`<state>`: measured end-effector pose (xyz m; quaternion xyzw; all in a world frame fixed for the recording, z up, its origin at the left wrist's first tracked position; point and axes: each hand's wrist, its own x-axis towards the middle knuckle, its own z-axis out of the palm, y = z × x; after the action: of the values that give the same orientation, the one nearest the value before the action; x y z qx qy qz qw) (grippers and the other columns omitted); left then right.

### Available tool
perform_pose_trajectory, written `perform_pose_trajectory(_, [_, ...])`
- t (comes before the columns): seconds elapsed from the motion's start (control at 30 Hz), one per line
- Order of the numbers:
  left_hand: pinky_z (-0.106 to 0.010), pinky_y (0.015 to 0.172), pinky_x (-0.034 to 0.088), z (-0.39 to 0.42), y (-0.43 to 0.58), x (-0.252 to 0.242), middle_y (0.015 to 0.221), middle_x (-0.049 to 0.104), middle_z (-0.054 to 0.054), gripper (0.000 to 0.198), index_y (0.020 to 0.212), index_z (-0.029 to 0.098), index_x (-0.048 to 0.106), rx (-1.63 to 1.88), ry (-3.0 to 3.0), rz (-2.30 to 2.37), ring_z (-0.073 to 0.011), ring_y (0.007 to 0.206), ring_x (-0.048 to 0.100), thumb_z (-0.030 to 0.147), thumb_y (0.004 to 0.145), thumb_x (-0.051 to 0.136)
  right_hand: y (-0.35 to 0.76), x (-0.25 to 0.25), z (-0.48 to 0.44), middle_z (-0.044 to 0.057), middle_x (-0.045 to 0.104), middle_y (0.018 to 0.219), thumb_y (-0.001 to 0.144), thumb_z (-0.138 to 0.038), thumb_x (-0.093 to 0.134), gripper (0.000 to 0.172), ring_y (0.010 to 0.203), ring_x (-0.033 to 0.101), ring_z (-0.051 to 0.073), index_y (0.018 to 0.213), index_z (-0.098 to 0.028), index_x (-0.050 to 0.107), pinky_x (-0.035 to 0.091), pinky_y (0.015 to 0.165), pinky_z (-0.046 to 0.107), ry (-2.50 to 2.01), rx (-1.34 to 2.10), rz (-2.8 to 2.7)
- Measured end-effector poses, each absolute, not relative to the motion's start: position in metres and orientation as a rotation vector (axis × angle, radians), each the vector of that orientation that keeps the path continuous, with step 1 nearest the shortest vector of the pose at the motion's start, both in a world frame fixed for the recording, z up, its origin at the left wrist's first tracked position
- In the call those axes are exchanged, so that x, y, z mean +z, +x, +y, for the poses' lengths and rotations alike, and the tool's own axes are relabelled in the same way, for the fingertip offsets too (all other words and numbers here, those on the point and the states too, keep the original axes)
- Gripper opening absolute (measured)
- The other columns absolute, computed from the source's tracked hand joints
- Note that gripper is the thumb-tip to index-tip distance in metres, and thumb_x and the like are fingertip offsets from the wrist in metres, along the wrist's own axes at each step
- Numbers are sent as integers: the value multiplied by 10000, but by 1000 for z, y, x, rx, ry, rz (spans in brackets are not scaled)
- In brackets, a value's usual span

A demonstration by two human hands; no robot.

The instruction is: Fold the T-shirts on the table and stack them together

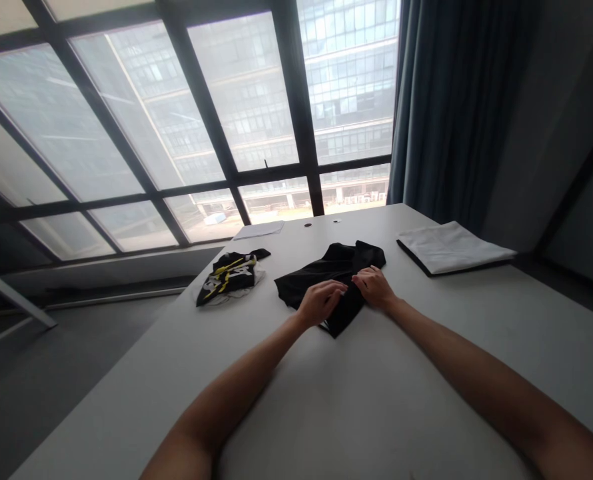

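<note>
A black garment (312, 274) lies partly folded on the white table in front of me, with a pointed corner toward me and a bunched part at its far right. My left hand (322, 301) is on its near side, fingers bent and pressed together on the cloth. At its right side, my right hand (375, 288) has curled fingers on the fabric's edge. Both hands look closed on the cloth, though the fingertips are partly hidden. The two hands are close together.
To the left lies a crumpled black garment with yellow and grey print (230, 277). A folded white cloth (454, 248) rests on a dark one at the right. White sheets (259, 229) lie at the table's (366, 393) far left corner. Windows and a dark curtain (446, 113) stand behind.
</note>
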<state>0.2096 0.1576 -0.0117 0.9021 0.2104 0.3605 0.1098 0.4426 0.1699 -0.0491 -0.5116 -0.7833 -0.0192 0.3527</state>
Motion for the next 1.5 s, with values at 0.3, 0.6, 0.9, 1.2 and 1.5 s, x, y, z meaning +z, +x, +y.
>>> perform_pose_trajectory(0.3, [-409,1149,370,210,164,-35,1419,605,-17,314,1266,294,666,503,2640,1531,-231,1339,531,313,983,530,443,-47,173,98,756,874,1064,-490,261,641,929,670,231,699,-208,706,342,1035,381,-1678,-33,-1953])
perform_pose_trajectory(0.6, [-452,884,519,177,185,-4,1203,679,-174,493,1091,214,750,134,2687,1788,-365,1060,673,616,947,503,483,-23,179,167,767,968,1054,-442,265,600,981,690,275,878,-177,774,354,1027,425,-1948,-13,-1935])
perform_pose_trajectory(0.9, [-341,1042,472,202,164,4,1281,676,-77,298,1219,247,703,513,2772,1317,-240,1168,648,295,983,527,450,12,158,103,754,1086,1013,-367,368,418,1011,677,242,1038,-223,760,445,838,302,-1632,63,-2056])
perform_pose_trajectory(1.2, [-418,970,509,197,163,-9,1321,653,-142,401,1243,219,668,47,2702,1745,-316,1178,650,464,1035,429,441,-8,152,207,751,1018,875,-417,656,309,966,702,342,1013,-166,773,491,873,473,-2119,240,-2195])
perform_pose_trajectory(1.5, [-452,975,476,194,171,1,1185,682,-186,351,1154,162,683,256,2690,1894,-333,1139,642,369,1029,429,458,-22,155,256,625,1267,960,-257,499,303,1248,509,398,1112,-149,739,260,1100,594,-2051,-119,-1977])
